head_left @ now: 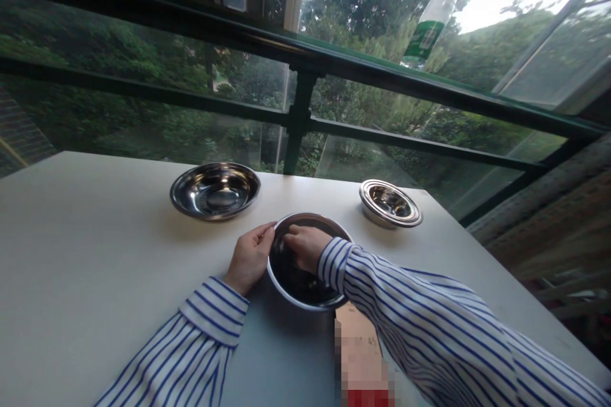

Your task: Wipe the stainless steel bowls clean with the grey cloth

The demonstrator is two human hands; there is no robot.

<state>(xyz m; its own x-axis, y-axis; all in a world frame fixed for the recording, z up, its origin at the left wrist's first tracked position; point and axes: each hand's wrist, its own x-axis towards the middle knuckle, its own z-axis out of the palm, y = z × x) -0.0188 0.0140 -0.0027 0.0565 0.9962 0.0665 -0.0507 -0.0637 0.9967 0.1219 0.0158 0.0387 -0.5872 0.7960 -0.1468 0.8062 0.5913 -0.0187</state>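
A steel bowl (286, 280) stands on the white table (95, 254) right in front of me. My left hand (249, 258) grips its left rim, thumb on the edge and fingers curled round the outside. My right hand (305, 245) reaches down inside the bowl with its fingers bent toward the dark bottom; whether they hold anything is hidden. Both arms wear blue-and-white striped sleeves.
A wide shallow steel dish (216, 190) sits at the back left, a smaller steel bowl (390, 203) at the back right. A dark railing (305, 63) with glass runs behind the table. A plastic bottle (429, 25) stands on the rail. The table edge falls away at the right.
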